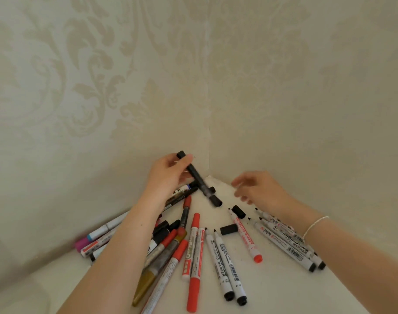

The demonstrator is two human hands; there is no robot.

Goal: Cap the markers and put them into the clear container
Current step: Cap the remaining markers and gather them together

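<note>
A black marker (199, 177) is pinched in the left hand (168, 175), raised over the worktop (272, 282); the right hand (259, 189) is held loose and empty, blurred, perhaps reaching. Loose caps (229, 229) are lain among uncapped markers (225, 261). A matching cap should be pressed straight on; the clear container cannot be made out

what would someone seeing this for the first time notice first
First, the left hand raised near the wall corner, gripping a black marker at a slant. Below it a jumble of markers fans across the white table, many uncapped, with loose black caps lying among them. The right hand, fingers relaxed and holding nothing, hovers blurred above the markers on the right.
</note>
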